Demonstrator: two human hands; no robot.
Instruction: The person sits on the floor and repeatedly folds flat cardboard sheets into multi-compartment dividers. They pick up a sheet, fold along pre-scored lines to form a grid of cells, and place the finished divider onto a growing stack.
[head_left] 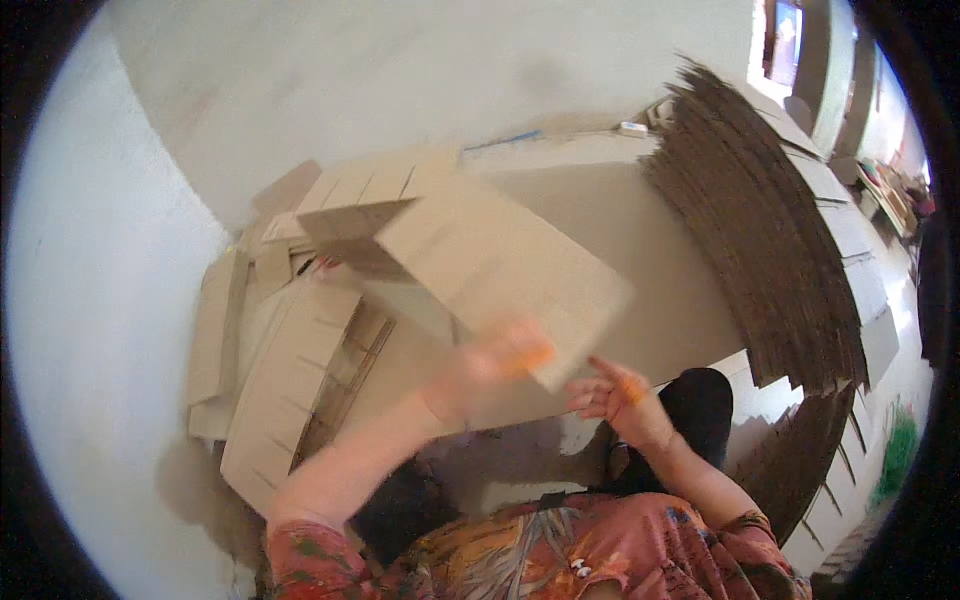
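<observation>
A flat tan cardboard sheet (520, 255) is tilted in mid-air over the work surface, its edges smeared by motion. My left hand (492, 362), also blurred, grips its near edge, and orange shows at the fingers. Close to the sheet's near right corner is my right hand (610, 393), with fingers apart and an orange band around it. It appears to hold nothing; whether a fingertip touches the corner I cannot tell. Beyond and left of the sheet stands a slotted cardboard piece (365, 185). Nearer on the left lies another slotted cardboard strip (290, 400) beside an assembled divider grid (350, 370).
A tall, curved stack of cardboard pieces (760, 230) stands at the right, with more slotted cardboard (840, 490) below it. More folded cardboard (215, 330) leans near the left wall. A brown board surface (660, 290) lies beneath my hands. A green bundle (900, 450) is at far right.
</observation>
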